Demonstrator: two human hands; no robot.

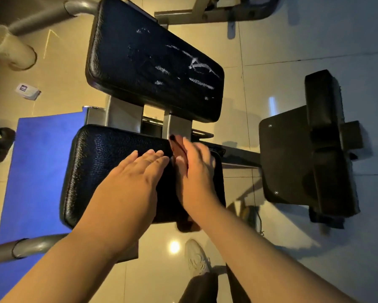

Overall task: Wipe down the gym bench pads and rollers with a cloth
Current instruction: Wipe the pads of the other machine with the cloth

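Observation:
Two black leather pads of the gym bench fill the middle of the view: a near pad (109, 162) and a far pad (153, 62) with white scuff marks. My left hand (135, 171) lies flat on the near pad, fingers straight. My right hand (196, 171) is beside it on the pad's right end, blurred, with straight fingers pressing a dark reddish cloth (176, 145) against the pad. The cloth runs under that hand, and a dark end of it shows below the pad's near right corner. A third black pad (323, 138) stands further right on its mounting plate.
A blue mat (39, 162) lies on the tiled floor at left. A cream foam roller (10, 49) sits on a grey bar at upper left, and another grey tube (37, 246) juts out at lower left. A small white box (28, 91) lies on the floor. My shoe (196, 256) is below the bench.

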